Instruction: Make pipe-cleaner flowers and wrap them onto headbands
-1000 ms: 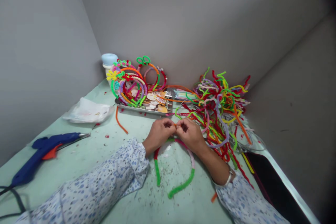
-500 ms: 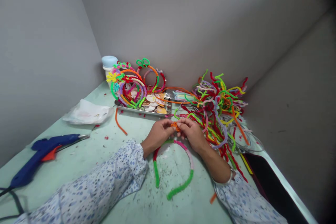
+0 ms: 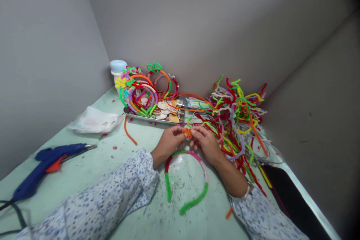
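Observation:
A small orange pipe-cleaner flower (image 3: pixel 187 132) is pinched between both hands above the table. My left hand (image 3: pixel 169 141) grips its left side with thumb and fingertips. On its right side, my right hand (image 3: pixel 204 141) holds it the same way. Just below the hands a headband (image 3: pixel 206 174) lies on the table, wrapped in green, red and pink, its open ends toward me. An orange strip (image 3: pixel 129 132) rests left of my left hand.
A metal tray (image 3: pixel 157 120) holds paper pieces and wrapped headbands. Tangled pipe cleaners (image 3: pixel 236 120) are piled at the right. A blue glue gun (image 3: pixel 42 168) and plastic bag (image 3: pixel 94 120) lie left, a white jar (image 3: pixel 118 68) behind. A black flat object (image 3: pixel 292 198) lies right.
The orange flower shows more openly between the fingertips, and the fingers of my right hand have shifted slightly. The headband stays in place.

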The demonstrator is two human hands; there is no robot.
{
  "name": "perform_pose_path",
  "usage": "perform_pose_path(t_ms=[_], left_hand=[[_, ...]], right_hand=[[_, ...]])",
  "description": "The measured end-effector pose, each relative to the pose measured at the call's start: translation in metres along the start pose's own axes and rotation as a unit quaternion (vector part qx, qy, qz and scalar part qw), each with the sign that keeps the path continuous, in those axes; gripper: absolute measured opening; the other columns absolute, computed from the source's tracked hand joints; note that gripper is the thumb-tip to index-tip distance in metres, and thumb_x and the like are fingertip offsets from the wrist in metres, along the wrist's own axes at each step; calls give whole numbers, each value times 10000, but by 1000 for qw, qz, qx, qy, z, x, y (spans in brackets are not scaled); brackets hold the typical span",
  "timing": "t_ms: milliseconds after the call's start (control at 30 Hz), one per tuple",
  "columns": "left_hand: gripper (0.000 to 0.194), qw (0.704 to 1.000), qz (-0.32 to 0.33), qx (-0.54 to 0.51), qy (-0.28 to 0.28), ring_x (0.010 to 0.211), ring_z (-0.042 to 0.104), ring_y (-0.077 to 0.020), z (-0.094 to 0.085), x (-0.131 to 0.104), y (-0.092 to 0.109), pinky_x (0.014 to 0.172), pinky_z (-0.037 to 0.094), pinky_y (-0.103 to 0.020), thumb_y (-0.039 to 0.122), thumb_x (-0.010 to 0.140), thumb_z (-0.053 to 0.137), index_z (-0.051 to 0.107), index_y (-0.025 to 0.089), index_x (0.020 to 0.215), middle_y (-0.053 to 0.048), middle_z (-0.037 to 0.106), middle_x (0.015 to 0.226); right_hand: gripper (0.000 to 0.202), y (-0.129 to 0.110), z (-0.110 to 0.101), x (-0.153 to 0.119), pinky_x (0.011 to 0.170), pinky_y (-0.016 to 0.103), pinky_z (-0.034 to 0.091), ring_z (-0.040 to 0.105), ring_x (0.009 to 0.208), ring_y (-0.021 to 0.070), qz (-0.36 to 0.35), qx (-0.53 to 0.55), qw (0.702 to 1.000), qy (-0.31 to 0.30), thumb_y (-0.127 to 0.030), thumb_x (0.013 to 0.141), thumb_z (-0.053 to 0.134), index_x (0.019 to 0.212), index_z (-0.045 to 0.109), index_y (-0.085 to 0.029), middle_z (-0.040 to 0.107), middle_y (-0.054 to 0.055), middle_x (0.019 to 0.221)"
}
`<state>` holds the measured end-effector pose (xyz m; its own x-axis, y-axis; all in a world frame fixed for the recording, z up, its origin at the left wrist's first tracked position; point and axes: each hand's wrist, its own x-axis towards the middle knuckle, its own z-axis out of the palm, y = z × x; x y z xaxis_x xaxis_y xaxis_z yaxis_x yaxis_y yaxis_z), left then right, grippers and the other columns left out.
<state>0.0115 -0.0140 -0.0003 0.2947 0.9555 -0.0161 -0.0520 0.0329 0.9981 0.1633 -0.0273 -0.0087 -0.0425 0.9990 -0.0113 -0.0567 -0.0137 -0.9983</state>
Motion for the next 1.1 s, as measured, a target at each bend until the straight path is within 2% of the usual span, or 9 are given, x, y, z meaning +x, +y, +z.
perform_pose_path(t_ms=[167, 400, 600, 733, 900, 1100], left_hand=[[311, 998, 0, -70, 10, 496, 501, -65, -1, 0, -1, 480, 370, -188, 277, 659, 702, 588, 130, 908, 15, 603, 671], [309, 995, 0, -95, 15, 498, 509, -58, -4, 2, -4, 475, 362, -179, 273, 681, 692, 587, 122, 929, 8, 606, 695], [314, 995, 5, -100, 17, 477, 470, -49, -5, 3, -3, 467, 337, -180, 299, 687, 693, 595, 116, 923, 19, 579, 664], [317, 994, -3, -111, -4, 476, 462, -52, -5, 3, -3, 466, 330, -184, 327, 683, 700, 593, 127, 904, 27, 556, 648], [353, 991, -17, -130, -20, 490, 463, -50, -4, 2, -1, 461, 319, -180, 374, 685, 699, 594, 129, 916, 20, 558, 676], [324, 990, -6, -137, -40, 499, 455, -37, -3, 2, -4, 476, 328, -176, 339, 669, 717, 597, 132, 888, 27, 563, 695]], right_hand=[[236, 3, -2, 1, 420, 242, 375, 530, 458, 138, -12, -28, 1000, 2, -388, 781, 558, 889, 629, -192, 598, -17, 535], [212, 2, 1, -2, 414, 247, 350, 455, 399, 115, -19, -99, 995, -8, -341, 769, 566, 887, 659, -190, 592, -21, 513], [299, 1, 1, 0, 433, 248, 374, 504, 466, 132, -47, -89, 995, 21, -363, 777, 577, 1016, 638, -193, 599, -17, 568], [257, 1, 1, 0, 443, 249, 382, 519, 498, 137, -39, -91, 995, 16, -356, 761, 593, 956, 650, -197, 597, -12, 590], [197, -2, 1, 0, 441, 244, 360, 468, 453, 116, -45, -98, 994, 16, -363, 765, 590, 862, 645, -201, 569, -26, 551], [212, -6, 2, -2, 457, 239, 369, 482, 479, 116, -30, -63, 997, 22, -396, 743, 622, 814, 633, -196, 576, -26, 568]])
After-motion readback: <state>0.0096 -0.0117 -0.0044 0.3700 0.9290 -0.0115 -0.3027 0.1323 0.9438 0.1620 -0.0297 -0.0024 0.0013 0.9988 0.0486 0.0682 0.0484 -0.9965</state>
